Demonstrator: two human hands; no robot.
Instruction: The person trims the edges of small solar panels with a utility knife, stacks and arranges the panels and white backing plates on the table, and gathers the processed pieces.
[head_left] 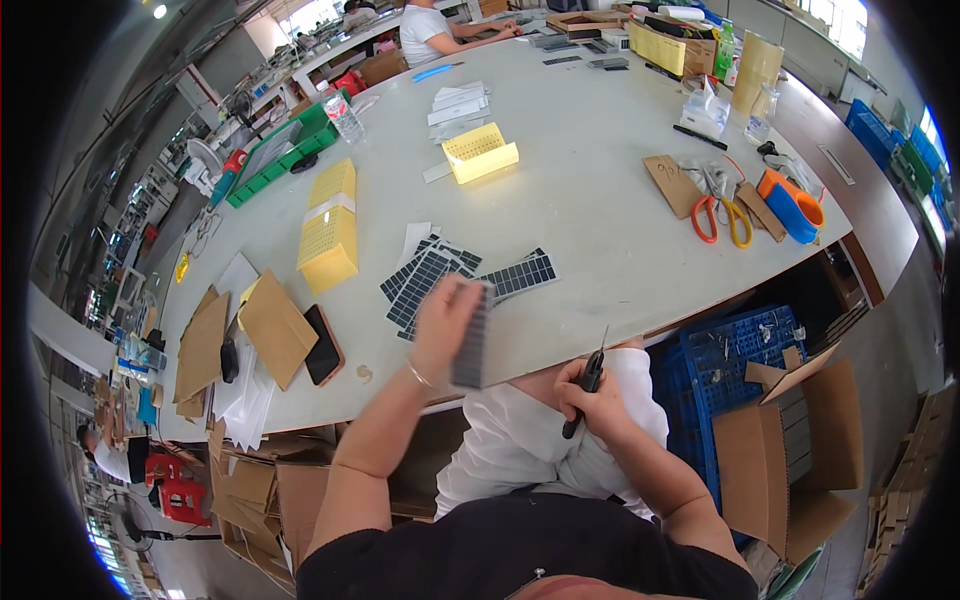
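Observation:
My left hand (445, 325) is closed around a dark, thin rectangular strip (471, 350), blurred by motion, near the table's front edge. Just beyond it lies a loose pile of dark strips with pale grid lines (420, 285), overlapping at angles. Another such strip (525, 273) points off to the right of the pile. In my right hand (597, 398), over my lap, is a black-handled tool with a thin pointed tip (592, 372), tip upward. The exact kind of tool is too small to tell.
A black phone (323, 345) and cardboard pieces (275, 325) lie left. Yellow gridded blocks (328, 235) and a green tray (285, 150) sit farther off. Scissors (722, 218) and tape rolls (795, 208) are right. Below stand a blue crate (700, 370) and open carton (750, 450). Someone sits opposite.

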